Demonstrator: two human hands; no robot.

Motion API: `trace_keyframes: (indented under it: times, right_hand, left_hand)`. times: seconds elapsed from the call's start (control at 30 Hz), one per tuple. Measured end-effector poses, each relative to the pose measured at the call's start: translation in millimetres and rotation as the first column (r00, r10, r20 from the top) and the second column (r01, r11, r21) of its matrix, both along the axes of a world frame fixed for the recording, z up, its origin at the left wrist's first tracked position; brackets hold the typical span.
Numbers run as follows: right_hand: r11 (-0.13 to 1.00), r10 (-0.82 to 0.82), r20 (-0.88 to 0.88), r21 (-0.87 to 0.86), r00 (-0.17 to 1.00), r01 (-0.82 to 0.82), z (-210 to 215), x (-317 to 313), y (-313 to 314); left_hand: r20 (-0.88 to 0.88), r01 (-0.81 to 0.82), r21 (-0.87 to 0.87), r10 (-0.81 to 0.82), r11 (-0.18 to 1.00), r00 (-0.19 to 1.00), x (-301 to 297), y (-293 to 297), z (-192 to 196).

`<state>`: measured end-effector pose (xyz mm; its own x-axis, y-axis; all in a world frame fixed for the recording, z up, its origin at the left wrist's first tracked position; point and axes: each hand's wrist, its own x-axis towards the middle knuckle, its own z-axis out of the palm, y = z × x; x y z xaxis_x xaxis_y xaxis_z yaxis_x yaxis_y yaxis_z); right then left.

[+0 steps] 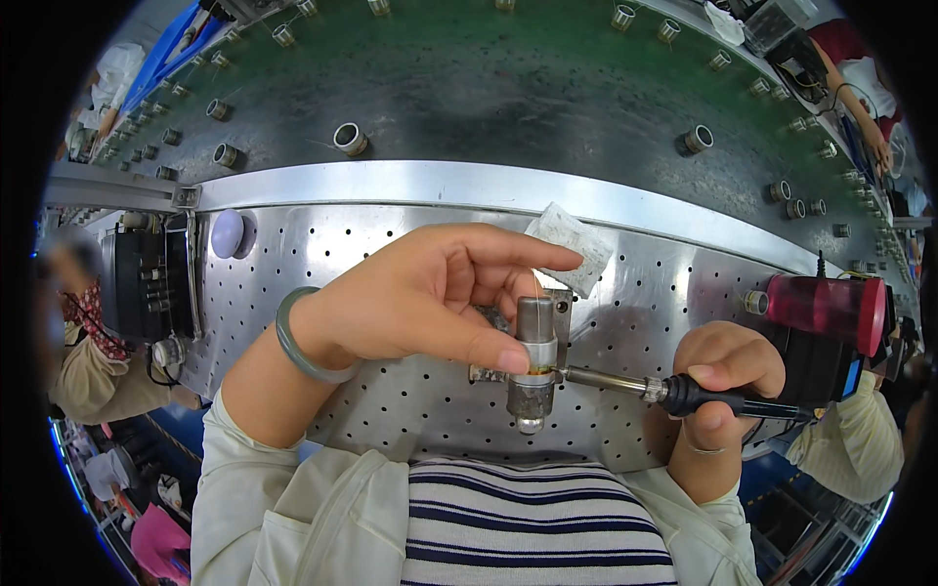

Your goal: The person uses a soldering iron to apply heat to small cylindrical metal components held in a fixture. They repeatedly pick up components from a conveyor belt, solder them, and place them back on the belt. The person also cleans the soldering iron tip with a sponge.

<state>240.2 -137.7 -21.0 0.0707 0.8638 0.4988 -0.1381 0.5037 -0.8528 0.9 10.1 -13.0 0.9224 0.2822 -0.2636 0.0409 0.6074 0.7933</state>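
Observation:
A metal cylinder (pixel 534 349) with a bright collar around its middle sits on a small metal fixture (pixel 563 305) at the centre of the bench. My left hand (pixel 430 293) grips it from the left. Its thumb presses beside the collar, the index finger stretches over the top, and the other fingers curl behind, partly hidden. A thin wire shows near those fingertips. In my right hand (pixel 728 376) is a soldering iron (pixel 674 394), held by its black handle. The iron's tip points left and meets the cylinder's right side at the collar.
Beneath lies a perforated metal bench top (pixel 391 410). A crumpled pale sheet (pixel 576 249) lies behind the fixture, a purple knob (pixel 228 233) at left, and a red cylindrical container (pixel 826 313) at right. Beyond the metal rail (pixel 440 184), a green belt (pixel 489 107) carries several metal rings. Other people work on both sides.

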Motion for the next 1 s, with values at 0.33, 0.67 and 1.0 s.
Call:
trace_keyframes:
  times: [0.33, 0.67, 1.0]
  right_hand:
    - [0.992, -0.057, -0.044, -0.111, 0.997, 0.052, 3.7, -4.9, -2.7]
    - [0.995, -0.040, -0.052, -0.094, 0.998, 0.035, -0.1, -4.0, -2.1]
    - [0.997, -0.013, -0.033, -0.078, 0.999, 0.011, 0.1, -1.7, -1.3]
  left_hand:
    - [-0.044, -0.049, 0.023, 0.050, 0.999, 0.998, 1.9, -4.2, 1.7]
    - [-0.023, -0.040, 0.001, 0.040, 0.999, 0.999, 0.4, -3.7, 1.4]
    - [-0.024, -0.042, 0.006, 0.042, 0.999, 0.999, -0.5, -4.2, -0.8]
